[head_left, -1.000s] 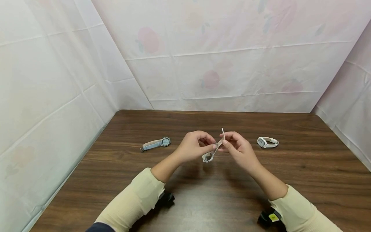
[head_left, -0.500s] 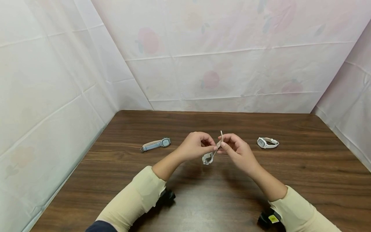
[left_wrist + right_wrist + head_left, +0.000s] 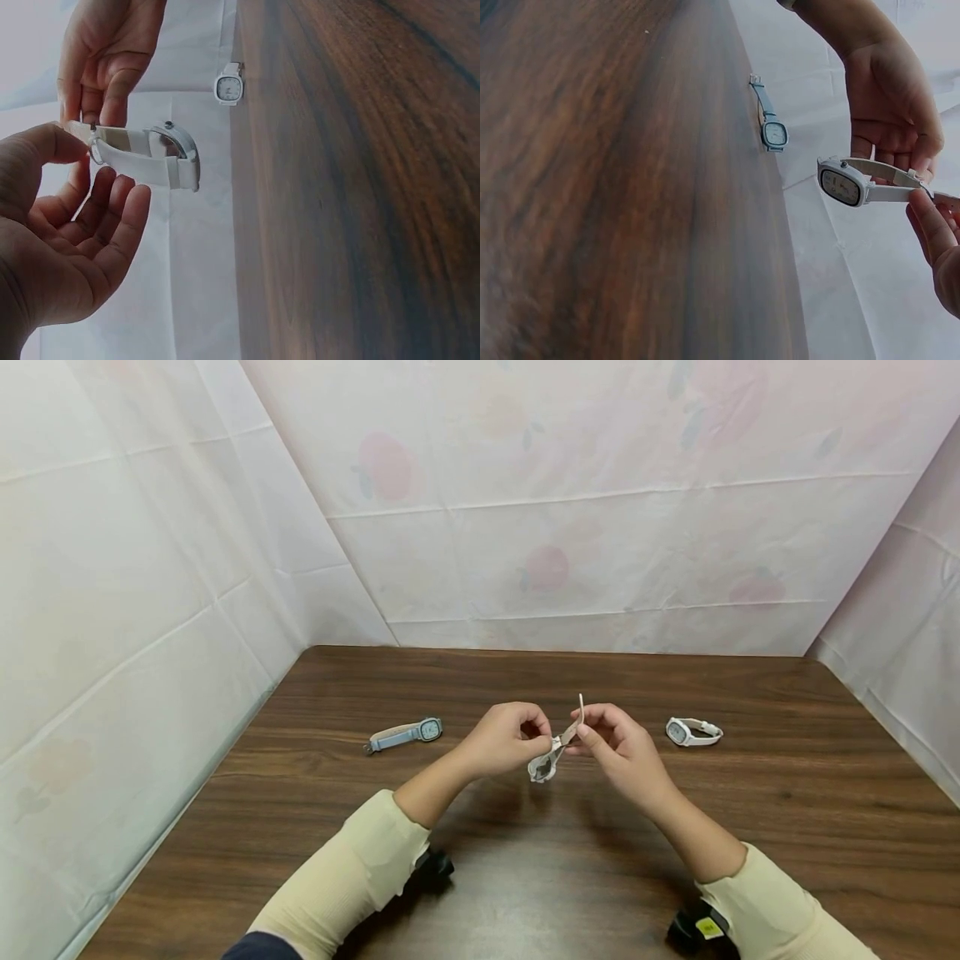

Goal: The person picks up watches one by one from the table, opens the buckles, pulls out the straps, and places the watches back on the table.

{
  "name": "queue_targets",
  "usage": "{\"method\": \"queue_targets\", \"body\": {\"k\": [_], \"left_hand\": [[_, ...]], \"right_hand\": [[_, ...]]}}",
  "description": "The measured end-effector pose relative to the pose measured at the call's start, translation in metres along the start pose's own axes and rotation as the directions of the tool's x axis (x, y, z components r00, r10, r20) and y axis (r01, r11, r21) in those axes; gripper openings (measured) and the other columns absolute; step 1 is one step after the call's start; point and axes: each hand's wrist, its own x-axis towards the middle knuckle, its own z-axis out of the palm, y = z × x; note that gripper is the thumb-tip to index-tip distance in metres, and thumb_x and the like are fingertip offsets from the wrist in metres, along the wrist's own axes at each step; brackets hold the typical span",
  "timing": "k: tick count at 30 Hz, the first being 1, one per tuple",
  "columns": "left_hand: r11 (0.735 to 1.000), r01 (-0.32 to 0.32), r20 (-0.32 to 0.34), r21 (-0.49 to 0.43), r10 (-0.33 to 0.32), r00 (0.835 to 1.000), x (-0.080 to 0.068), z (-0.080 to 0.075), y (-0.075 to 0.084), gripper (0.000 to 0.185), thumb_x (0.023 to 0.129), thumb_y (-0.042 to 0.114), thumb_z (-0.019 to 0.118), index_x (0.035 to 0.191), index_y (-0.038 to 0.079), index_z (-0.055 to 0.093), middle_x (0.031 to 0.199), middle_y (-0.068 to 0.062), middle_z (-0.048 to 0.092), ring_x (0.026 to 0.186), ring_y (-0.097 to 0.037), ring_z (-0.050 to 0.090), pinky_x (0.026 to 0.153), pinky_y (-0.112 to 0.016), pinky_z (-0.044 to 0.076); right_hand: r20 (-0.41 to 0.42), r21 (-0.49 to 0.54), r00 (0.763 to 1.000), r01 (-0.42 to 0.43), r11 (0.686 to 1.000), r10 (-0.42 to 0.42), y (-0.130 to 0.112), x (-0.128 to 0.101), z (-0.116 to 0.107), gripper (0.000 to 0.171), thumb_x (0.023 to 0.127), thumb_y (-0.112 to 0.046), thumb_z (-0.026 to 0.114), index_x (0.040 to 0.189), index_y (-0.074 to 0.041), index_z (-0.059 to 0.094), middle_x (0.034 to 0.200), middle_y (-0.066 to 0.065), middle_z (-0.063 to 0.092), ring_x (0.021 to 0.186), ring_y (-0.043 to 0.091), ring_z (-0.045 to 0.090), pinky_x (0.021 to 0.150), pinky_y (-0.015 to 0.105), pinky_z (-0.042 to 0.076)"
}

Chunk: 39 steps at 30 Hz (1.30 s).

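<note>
A white wristwatch is held up over the middle of the table, its case hanging low and its strap looped. My left hand pinches the strap at its metal buckle between thumb and forefinger, the other fingers loosely bent below. My right hand pinches the strap's free end, which sticks up past the fingers. In the right wrist view the watch's dark-rimmed dial faces the camera, and the strap runs through the buckle area between both hands.
On the brown wooden table a light blue watch lies to the left, unbuckled end pointing left. A second white watch stands to the right with its strap in a loop. Pale printed cloth hangs behind and at both sides.
Both hands stay over the same spot. The left fingertips have shifted slightly left and the right hand slightly right, so more of the strap shows between them.
</note>
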Motion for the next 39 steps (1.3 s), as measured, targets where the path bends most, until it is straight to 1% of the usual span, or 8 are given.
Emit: {"method": "queue_targets", "body": {"k": [4,8,14,21,26,32,36,39], "left_hand": [[0.997,0.031,0.006,-0.075,-0.030,1.000,-0.001,0.000,-0.001,0.002,0.083,0.007,0.066,0.084,0.006,0.065,0.076,0.002,0.062,0.070,-0.009,0.056,0.061,-0.022,0.047],[0.987,0.055,0.037,-0.150,-0.050,0.998,-0.003,0.000,-0.005,0.014,0.082,0.003,0.071,0.095,0.003,0.066,0.084,-0.002,0.065,0.077,-0.012,0.062,0.069,-0.023,0.053],[0.989,0.036,0.066,-0.147,-0.027,0.997,-0.006,0.001,-0.012,0.028,0.077,0.000,0.078,0.103,0.002,0.066,0.089,-0.004,0.068,0.080,-0.011,0.065,0.073,-0.022,0.055],[0.990,0.008,0.046,-0.138,-0.002,0.999,-0.006,0.005,-0.015,0.020,0.082,-0.003,0.074,0.100,0.001,0.069,0.087,-0.006,0.069,0.077,-0.009,0.065,0.071,-0.023,0.056],[0.983,-0.001,0.025,-0.183,0.005,1.000,-0.007,0.004,-0.013,0.017,0.082,-0.004,0.073,0.098,0.000,0.070,0.086,-0.009,0.069,0.077,-0.010,0.065,0.071,-0.025,0.056],[0.968,0.004,0.003,-0.250,-0.003,1.000,-0.006,0.003,-0.010,0.020,0.080,-0.002,0.076,0.100,-0.003,0.070,0.084,-0.008,0.068,0.075,-0.011,0.064,0.071,-0.026,0.056],[0.953,0.016,-0.017,-0.303,-0.022,1.000,-0.006,0.002,-0.011,0.022,0.081,-0.002,0.076,0.102,-0.004,0.069,0.083,-0.007,0.067,0.074,-0.012,0.063,0.070,-0.026,0.056],[0.945,0.023,-0.018,-0.328,-0.030,0.999,-0.006,0.001,-0.011,0.023,0.082,-0.001,0.076,0.103,-0.004,0.069,0.083,-0.007,0.067,0.075,-0.012,0.063,0.070,-0.026,0.056]], "right_hand": [[-0.010,0.002,1.000,-0.005,1.000,0.005,-0.001,0.002,-0.002,0.017,0.098,0.008,0.050,0.112,0.017,0.051,0.097,0.030,0.056,0.084,0.015,0.066,0.075,0.035,0.057],[-0.043,-0.001,0.999,-0.018,1.000,0.018,-0.002,0.003,-0.005,0.017,0.098,0.006,0.049,0.112,0.017,0.052,0.098,0.027,0.056,0.084,0.014,0.066,0.074,0.036,0.057],[-0.081,0.013,0.996,-0.022,1.000,0.023,-0.005,0.005,-0.010,0.019,0.099,0.005,0.049,0.113,0.017,0.051,0.099,0.023,0.056,0.085,0.014,0.065,0.074,0.036,0.057],[-0.094,0.020,0.995,-0.032,0.999,0.034,-0.005,0.005,-0.012,0.020,0.099,0.003,0.050,0.114,0.016,0.051,0.095,0.019,0.058,0.083,0.015,0.065,0.074,0.038,0.058],[-0.084,0.026,0.996,-0.026,0.999,0.028,-0.004,0.005,-0.013,0.021,0.099,0.004,0.051,0.117,0.015,0.051,0.097,0.012,0.061,0.082,0.016,0.066,0.072,0.036,0.058],[-0.043,0.036,0.998,-0.036,0.999,0.038,-0.004,0.004,-0.014,0.027,0.095,0.008,0.055,0.120,0.017,0.050,0.100,0.019,0.059,0.085,0.019,0.065,0.074,0.034,0.058],[-0.027,-0.044,0.996,-0.092,0.995,0.091,-0.001,0.002,-0.014,0.033,0.090,0.009,0.062,0.120,0.014,0.052,0.104,0.025,0.060,0.089,0.016,0.064,0.077,0.028,0.057],[-0.009,-0.131,0.989,-0.148,0.980,0.148,0.003,0.001,-0.013,0.034,0.087,0.007,0.068,0.118,0.012,0.055,0.106,0.026,0.062,0.090,0.014,0.063,0.079,0.023,0.054]]}}
